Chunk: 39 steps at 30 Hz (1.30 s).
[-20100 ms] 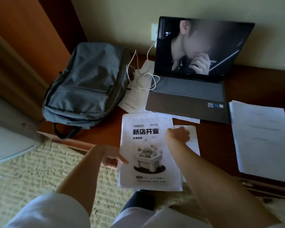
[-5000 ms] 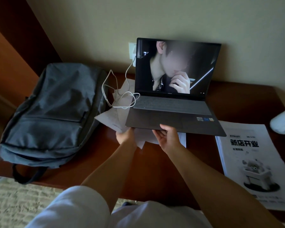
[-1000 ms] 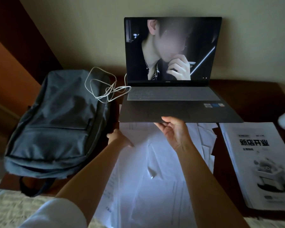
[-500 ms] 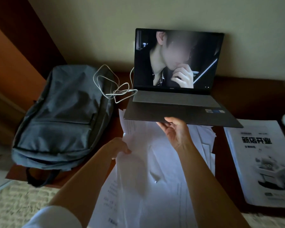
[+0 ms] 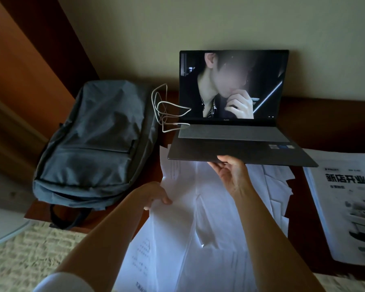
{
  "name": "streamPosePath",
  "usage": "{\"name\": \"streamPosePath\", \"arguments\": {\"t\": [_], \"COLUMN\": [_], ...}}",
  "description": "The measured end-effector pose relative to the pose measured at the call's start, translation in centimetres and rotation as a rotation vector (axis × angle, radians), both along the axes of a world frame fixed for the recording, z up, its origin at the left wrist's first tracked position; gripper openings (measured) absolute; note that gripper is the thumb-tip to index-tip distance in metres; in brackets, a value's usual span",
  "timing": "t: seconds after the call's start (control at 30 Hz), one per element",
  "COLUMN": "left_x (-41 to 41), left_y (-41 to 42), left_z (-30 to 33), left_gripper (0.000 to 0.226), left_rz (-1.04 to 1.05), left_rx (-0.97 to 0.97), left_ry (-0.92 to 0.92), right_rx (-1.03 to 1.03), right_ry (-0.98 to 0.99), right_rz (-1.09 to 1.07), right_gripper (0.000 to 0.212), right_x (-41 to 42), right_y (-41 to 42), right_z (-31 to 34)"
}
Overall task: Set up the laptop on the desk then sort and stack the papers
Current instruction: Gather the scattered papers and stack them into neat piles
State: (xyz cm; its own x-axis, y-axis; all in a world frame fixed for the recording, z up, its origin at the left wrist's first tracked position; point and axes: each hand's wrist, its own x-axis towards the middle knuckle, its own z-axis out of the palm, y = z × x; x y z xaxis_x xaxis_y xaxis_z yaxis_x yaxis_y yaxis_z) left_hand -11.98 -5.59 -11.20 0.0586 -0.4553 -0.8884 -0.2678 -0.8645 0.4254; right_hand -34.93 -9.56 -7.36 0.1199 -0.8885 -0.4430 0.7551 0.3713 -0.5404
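Both bare forearms reach forward from the bottom edge, a white sleeve showing at the left upper arm. The left hand [image 5: 154,196] is turned knuckles-up, its fingers curled down with the thumb tip pressed on top of the loose papers [image 5: 183,224], pinching their left edge. The right hand [image 5: 230,175] is ahead of the left and higher, palm turned up and toward the left, wrist bent back; its fingertips [image 5: 223,159] reach under the front edge of the laptop [image 5: 236,152] and hold it from below.
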Motion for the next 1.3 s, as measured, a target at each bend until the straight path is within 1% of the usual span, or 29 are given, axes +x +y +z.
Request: {"name": "streamPosePath", "arguments": {"t": [0.1, 0.2, 0.23, 0.33, 0.43, 0.57, 0.6, 0.77, 0.9, 1.03, 1.07, 1.13, 1.23, 1.3], "left_x": [0.0, 0.1, 0.1, -0.2, -0.2, -0.1, -0.1, -0.3, -0.2, 0.4, 0.5, 0.1, -0.5, -0.4], "left_y": [0.4, 0.5, 0.5, 0.7, 1.1, 2.0, 2.2, 2.3, 1.7, 1.3, 1.2, 1.6, 2.0, 2.2], "left_z": [0.2, 0.1, 0.2, 0.3, 0.3, 0.2, 0.2, -0.1, -0.8, -2.8, -3.2, -2.2, -0.6, -0.5], "left_gripper": [0.063, 0.066, 0.063, 0.052, 0.046, 0.035, 0.037, 0.063, 0.075, 0.100, 0.102, 0.091, 0.072, 0.067], "left_rz": [-0.012, -0.018, -0.026, -0.011, 0.012, 0.095, 0.115, 0.086, 0.050, 0.061, 0.061, 0.056, 0.088, 0.104], "left_rx": [0.019, 0.027, 0.023, -0.010, -0.058, -0.133, -0.148, -0.206, -0.197, -0.206, -0.209, -0.212, -0.224, -0.227], "left_ry": [0.013, 0.011, 0.016, 0.000, -0.016, -0.007, -0.001, -0.041, -0.080, -0.083, -0.086, -0.095, -0.086, -0.074], "right_rx": [0.017, 0.013, 0.014, 0.035, 0.067, 0.123, 0.140, 0.233, 0.279, 0.310, 0.330, 0.370, 0.415, 0.429], "right_ry": [-0.010, 0.008, 0.007, 0.005, 0.028, 0.050, 0.049, 0.104, 0.181, 0.245, 0.260, 0.289, 0.312, 0.348], "right_rz": [-0.001, 0.007, 0.011, 0.023, 0.027, 0.000, -0.007, -0.066, -0.075, -0.041, -0.033, -0.011, -0.011, -0.025], "right_gripper": [0.019, 0.020, 0.020, 0.017, 0.013, 0.010, 0.010, 0.015, 0.010, 0.008, 0.007, 0.007, 0.014, 0.016], "right_x": [0.4, 0.7, 0.8, 1.0, 1.0, 1.1, 1.1, 1.4, 1.5, 1.4, 1.4, 1.3, 1.6, 1.7], "right_y": [0.2, 0.3, 0.2, -0.1, -0.5, -0.2, 0.1, 1.6, 2.1, 2.1, 2.1, 2.6, 3.4, 3.7], "right_z": [-0.5, -1.0, -1.1, -1.3, -0.9, -1.1, -1.4, -3.9, -4.6, -3.9, -3.9, -3.9, -4.3, -4.4]}}
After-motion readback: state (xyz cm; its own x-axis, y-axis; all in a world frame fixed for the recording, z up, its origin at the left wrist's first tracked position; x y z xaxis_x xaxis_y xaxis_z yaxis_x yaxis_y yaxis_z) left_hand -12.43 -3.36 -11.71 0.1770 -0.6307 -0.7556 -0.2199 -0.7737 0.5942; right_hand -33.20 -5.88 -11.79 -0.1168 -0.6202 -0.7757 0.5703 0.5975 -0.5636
